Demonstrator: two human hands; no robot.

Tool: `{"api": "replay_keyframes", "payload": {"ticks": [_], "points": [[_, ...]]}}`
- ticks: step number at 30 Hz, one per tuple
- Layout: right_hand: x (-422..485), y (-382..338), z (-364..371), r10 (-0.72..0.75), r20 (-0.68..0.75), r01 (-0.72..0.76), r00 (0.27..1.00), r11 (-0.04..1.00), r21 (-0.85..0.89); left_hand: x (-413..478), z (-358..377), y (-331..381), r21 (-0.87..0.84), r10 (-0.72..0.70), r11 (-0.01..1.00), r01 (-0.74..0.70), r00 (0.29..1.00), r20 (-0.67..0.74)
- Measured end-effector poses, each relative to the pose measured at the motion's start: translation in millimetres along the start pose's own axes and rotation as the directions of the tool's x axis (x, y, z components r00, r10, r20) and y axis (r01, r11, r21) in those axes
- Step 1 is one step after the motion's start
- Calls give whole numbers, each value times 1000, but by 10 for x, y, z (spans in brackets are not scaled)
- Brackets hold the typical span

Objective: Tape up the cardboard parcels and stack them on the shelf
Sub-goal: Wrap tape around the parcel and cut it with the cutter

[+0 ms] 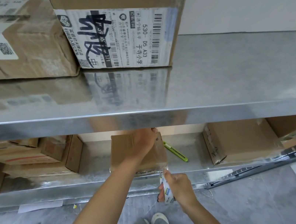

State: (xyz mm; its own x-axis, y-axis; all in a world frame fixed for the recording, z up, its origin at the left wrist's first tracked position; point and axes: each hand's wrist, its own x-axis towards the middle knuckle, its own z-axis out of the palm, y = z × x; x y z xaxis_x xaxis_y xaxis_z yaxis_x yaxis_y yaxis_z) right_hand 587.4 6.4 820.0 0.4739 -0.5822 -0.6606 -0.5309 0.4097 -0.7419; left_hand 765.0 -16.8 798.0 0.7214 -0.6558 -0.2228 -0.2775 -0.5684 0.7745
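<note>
**Drawing the tape down over the parcel's front edge**

Working at the front edge of the lower steel shelf (77, 187), near its middle, on the small brown cardboard parcel (121, 151). Pressing down on its top with the left grip (142, 143), palm flat, fingers laid out toward the far side, clasping nothing. Closed round the roll of clear packing tape (166, 192) with the right grip (181, 185), just below the shelf's front edge, a strip drawn taut from the parcel's front right corner down to the roll.

Judged as mid-seal: glossy tape along the right of the top, front face not yet stuck down.

To do it well:
- Bear down firmly with the left grip, so as not to drag the parcel off the front edge.
- Pull the roll straight down, in line with the strip on top, never askew.
- Hold the tension even, to avoid wrinkles and bubbles.
- Smooth the strip onto the front face before cutting, leaving enough to fold under the bottom edge.
- Reach for the green utility knife (175, 152), lying on the same shelf just beside the parcel's right side, only after pressing the strip down.
- Cut away from the fingers.

Possible stacking room afterwards: near the plain brown box (240, 139) toward the lower shelf's right end, or on the upper steel shelf (233, 71), right of the labelled cardboard box (121, 34).
</note>
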Motion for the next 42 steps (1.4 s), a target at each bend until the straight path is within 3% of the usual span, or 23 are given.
{"api": "replay_keyframes", "payload": {"ticks": [7, 12, 16, 23, 27, 29, 35, 42], "points": [[-30, 59, -89, 29, 10, -28, 1000, 997, -65, -77, 40, -45, -116, -22, 993, 7, 991, -129], [-47, 33, -86, 29, 7, -29, 1000, 994, -104, -112, 36, -32, -124, 57, 989, -74, 989, -139], [-55, 23, -95, 18, 10, -16, 1000, 993, -119, -190, 59, -85, 33, 159, 987, -157, 984, -78], [-41, 153, -62, 0, 39, 3, 999, 998, -64, -199, -25, -207, 145, 308, 936, -320, 946, 101], [-46, 174, -53, -17, 50, 20, 999, 998, -56, -244, -111, -226, 340, 277, 864, -371, 915, 293], [-42, 181, -50, -19, 52, 23, 998, 997, -68, -249, -128, -197, 396, 241, 845, -360, 917, 319], [-57, 217, -20, -13, 42, 16, 999, 998, -63, -285, -36, -198, 192, 203, 951, -242, 958, 205], [-32, 235, -43, 22, -17, -22, 1000, 1000, -6, -341, 156, -141, 82, 131, 989, -126, 989, -63]]}}
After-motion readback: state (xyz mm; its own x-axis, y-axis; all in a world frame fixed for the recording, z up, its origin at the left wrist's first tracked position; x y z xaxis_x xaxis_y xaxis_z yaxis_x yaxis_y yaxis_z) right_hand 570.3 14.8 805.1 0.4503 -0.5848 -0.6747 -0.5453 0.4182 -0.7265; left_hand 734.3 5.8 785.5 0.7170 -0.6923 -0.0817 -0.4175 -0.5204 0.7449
